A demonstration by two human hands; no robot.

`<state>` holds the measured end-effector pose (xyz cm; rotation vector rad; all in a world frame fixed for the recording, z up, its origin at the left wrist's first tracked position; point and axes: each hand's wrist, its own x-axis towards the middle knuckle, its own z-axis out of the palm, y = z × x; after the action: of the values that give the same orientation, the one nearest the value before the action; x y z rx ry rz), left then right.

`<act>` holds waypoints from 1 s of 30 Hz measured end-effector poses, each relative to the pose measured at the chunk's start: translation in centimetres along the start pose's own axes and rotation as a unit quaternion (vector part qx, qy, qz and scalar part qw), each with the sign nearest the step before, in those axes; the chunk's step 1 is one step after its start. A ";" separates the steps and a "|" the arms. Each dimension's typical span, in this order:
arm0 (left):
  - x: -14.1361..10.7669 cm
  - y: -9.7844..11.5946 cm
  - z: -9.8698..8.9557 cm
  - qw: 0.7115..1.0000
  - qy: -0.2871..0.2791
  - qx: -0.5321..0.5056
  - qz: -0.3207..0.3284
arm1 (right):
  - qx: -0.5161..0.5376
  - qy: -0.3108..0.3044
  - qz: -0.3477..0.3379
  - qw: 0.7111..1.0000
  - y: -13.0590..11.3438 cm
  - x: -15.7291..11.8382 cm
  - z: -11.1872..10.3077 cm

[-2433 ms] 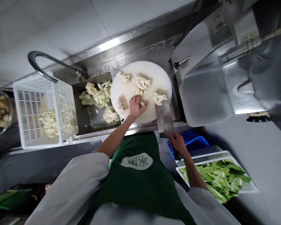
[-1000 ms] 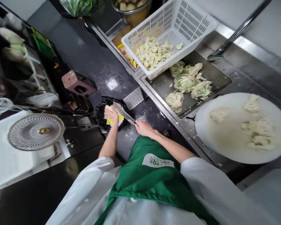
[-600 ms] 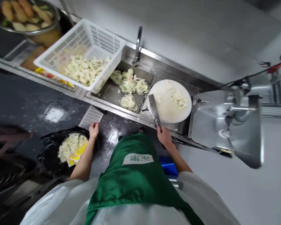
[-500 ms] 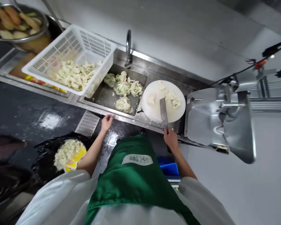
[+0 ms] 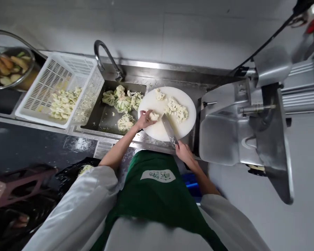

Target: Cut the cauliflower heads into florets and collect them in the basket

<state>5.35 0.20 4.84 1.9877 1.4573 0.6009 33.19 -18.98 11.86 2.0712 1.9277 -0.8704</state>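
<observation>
The left hand [image 5: 143, 120] pinches a cauliflower piece [image 5: 154, 116] beside the cleaver [image 5: 169, 129] clamped in the right hand [image 5: 184, 152]; farther left lie small cut florets [image 5: 64, 104], while nearer chunks [image 5: 124, 104] are not yet cut small.

The board [image 5: 157, 133] sits on the counter [image 5: 199, 91], between the basin [image 5: 104, 122] on its left and the machine [image 5: 219, 143] on its right. On the board, a cluster of florets [image 5: 176, 109] lies right of the middle, one piece [image 5: 159, 94] near the far edge, and another [image 5: 154, 116] left of the middle, at the left hand [image 5: 144, 119]. The knife [image 5: 169, 129], in the right hand [image 5: 184, 153], reaches in over the near edge. Cauliflower heads [image 5: 123, 104] lie in the basin (one closer to its near right corner), with the faucet [image 5: 104, 45] behind. Left of these stands the basket [image 5: 36, 120], florets inside, then the bowl [image 5: 31, 69]. Below the counter's front edge, at left, is probably a bag [image 5: 68, 174].
</observation>
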 end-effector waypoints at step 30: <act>2.0 3.7 2.2 0.988 -0.079 0.106 0.076 | 0.120 -0.047 -0.011 0.992 0.8 2.4 -1.3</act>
<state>9.94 0.89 5.86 2.2720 1.3279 0.3535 34.29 -16.40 11.44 2.0949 1.8799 -1.2366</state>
